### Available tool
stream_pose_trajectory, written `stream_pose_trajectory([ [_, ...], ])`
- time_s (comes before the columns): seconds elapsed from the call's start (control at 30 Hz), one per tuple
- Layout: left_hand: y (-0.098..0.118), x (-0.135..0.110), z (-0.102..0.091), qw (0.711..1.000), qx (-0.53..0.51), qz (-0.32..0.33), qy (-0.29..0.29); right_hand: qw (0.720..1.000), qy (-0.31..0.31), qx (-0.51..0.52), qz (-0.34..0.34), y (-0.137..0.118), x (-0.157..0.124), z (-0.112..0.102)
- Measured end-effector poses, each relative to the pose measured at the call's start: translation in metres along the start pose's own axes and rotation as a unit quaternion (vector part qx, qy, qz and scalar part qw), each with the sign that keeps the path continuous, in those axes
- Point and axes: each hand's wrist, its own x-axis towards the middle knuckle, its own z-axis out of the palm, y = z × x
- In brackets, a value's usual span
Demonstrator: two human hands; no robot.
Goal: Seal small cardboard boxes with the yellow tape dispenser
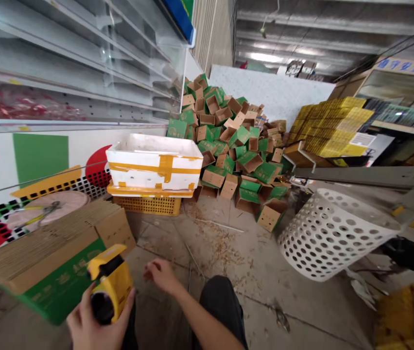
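Note:
My left hand [99, 323] is wrapped round a yellow tape dispenser [121, 287] with a dark round opening facing me. Just beyond it lies a bundle of flattened cardboard boxes [57, 253], brown on top with a green printed side. The dispenser overlaps the bundle's near right part in view. My right hand [161, 274] hovers over the floor to the right of the bundle, its fingers loosely bent and apart, with nothing visible in them.
A white foam box with orange tape [148, 165] sits on a yellow crate [152, 205]. Behind is a large heap of green and brown cartons [236, 146]. To the right stands a white perforated basket [323, 238]. Shelving [83, 53] runs along the left; debris [225, 248] litters the floor.

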Motion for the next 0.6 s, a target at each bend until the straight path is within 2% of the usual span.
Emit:
stream_pose_trajectory([
  [0.1,-0.009,0.000,0.007,0.995,0.035,0.094,0.008,0.985,-0.060,0.161,0.001,0.003,-0.004,0.008],
  [0.2,-0.018,-0.003,0.013,0.987,0.062,0.147,-0.020,0.946,-0.122,0.299,-0.007,-0.007,-0.016,0.009],
  [0.3,-0.021,-0.010,0.018,0.984,0.082,0.154,-0.030,0.921,-0.145,0.363,-0.010,-0.017,-0.032,0.011],
  [0.4,-0.022,-0.015,0.020,0.985,0.076,0.152,-0.033,0.917,-0.169,0.360,0.004,-0.023,-0.043,0.010],
  [0.5,-0.023,-0.017,0.019,0.978,0.052,0.175,-0.104,0.924,-0.171,0.342,0.022,-0.026,-0.047,0.000],
  [0.6,-0.024,-0.010,0.015,0.951,0.003,0.193,-0.241,0.938,-0.124,0.323,-0.013,-0.031,-0.043,-0.023],
])
